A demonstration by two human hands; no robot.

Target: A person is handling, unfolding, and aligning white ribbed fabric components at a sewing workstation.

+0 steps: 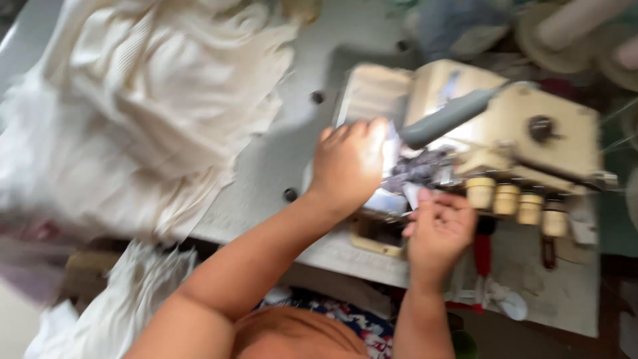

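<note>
Your grey work table (279, 156) fills the view, and heaped over its left side is a big pile of cream fabric (133, 100), spilling off the near edge toward the floor. On the right half sits the cream-coloured overlock sewing machine (512, 126), with a grey arm (448, 118) slanting across its top and a row of four pale tension knobs (515, 199) along its near face. Now your hands: the left hand (349, 163) is pressed down flat, fingers together and pointing far, right at the left end of the machine beside the needle area. Your right hand (438, 229) is just near of the machine, fingers curled and pinching at a small pale scrap (412, 194); the blur is heavy, so whether it is truly gripped I cannot tell. Between your two hands lies a dark grey bunch of cloth (419, 169) under the machine's head, touching the left hand's fingertips. The hands are close but apart. A red-handled tool (483, 252) lies on the table just right of your right hand.
</note>
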